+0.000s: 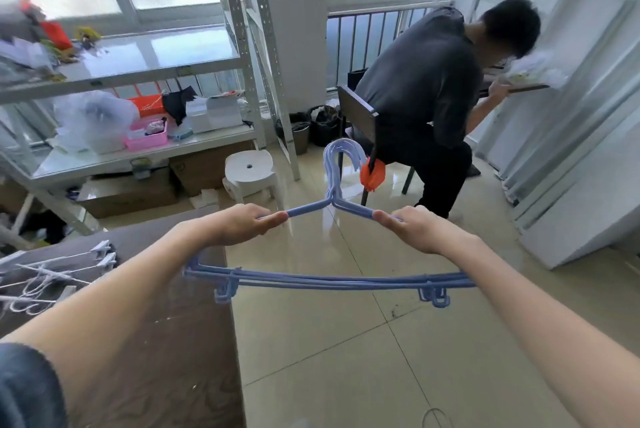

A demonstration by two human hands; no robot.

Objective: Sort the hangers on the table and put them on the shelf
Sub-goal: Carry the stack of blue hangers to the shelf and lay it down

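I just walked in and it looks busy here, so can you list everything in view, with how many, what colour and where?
blue hangers: a stacked bunch, count unclear, held over the floor
white hangers: several, on the brown table, left
metal shelf: one, white, by the windows, cluttered
pink basket: one, on the lower shelf
stool: one, white, on the floor
seated person: one, dark clothes, on a chair, right
left hand: fingers grip the bunch's left shoulder
right hand: fingers grip its right shoulder
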